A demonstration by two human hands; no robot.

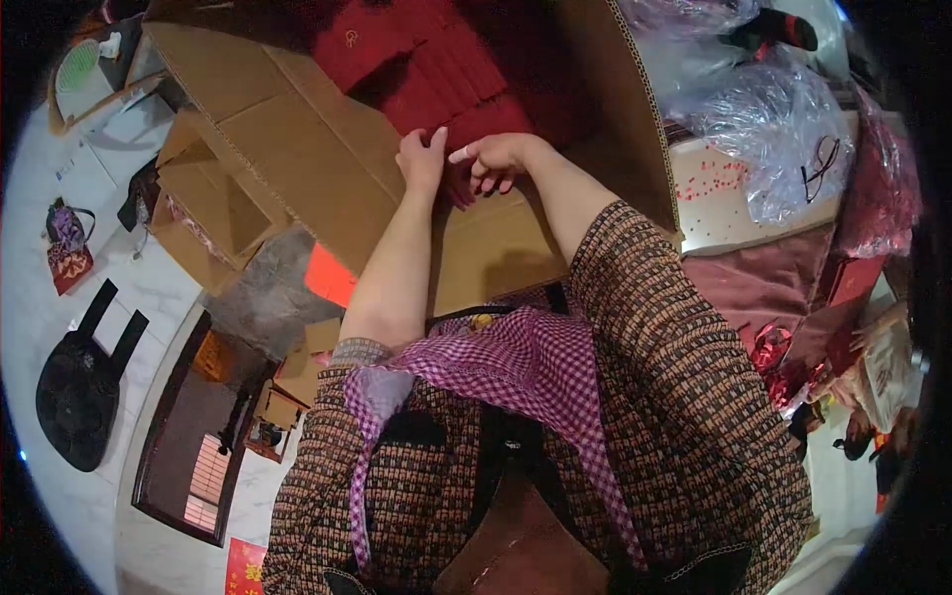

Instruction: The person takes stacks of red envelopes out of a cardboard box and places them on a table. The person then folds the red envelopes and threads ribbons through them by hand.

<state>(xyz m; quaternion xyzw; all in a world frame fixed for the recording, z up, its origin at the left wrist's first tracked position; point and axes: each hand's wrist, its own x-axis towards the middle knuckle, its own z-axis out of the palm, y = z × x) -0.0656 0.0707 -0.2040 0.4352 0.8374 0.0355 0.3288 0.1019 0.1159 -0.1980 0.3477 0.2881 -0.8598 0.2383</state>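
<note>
Both hands reach into a large open cardboard box [288, 129] at the top centre. Dark red packets [436, 74] fill its far part, one with a small gold mark. My left hand [422, 159] is at the near edge of the packets, thumb and fingers apart, nothing visible between them. Just to its right, my right hand [496, 161] has its fingers curled downward, with a white wrapping on one finger. A reddish item [459, 186] lies in shadow beneath the hands; whether the right fingers touch it is unclear.
Smaller open cardboard boxes [213, 198] stand at the left, near a black cushion-like object [77, 402]. On the right are clear plastic wrapping [783, 129], dark glasses [820, 169] and a pink-red cloth [764, 278]. An orange-red sheet [329, 276] lies beside the large box.
</note>
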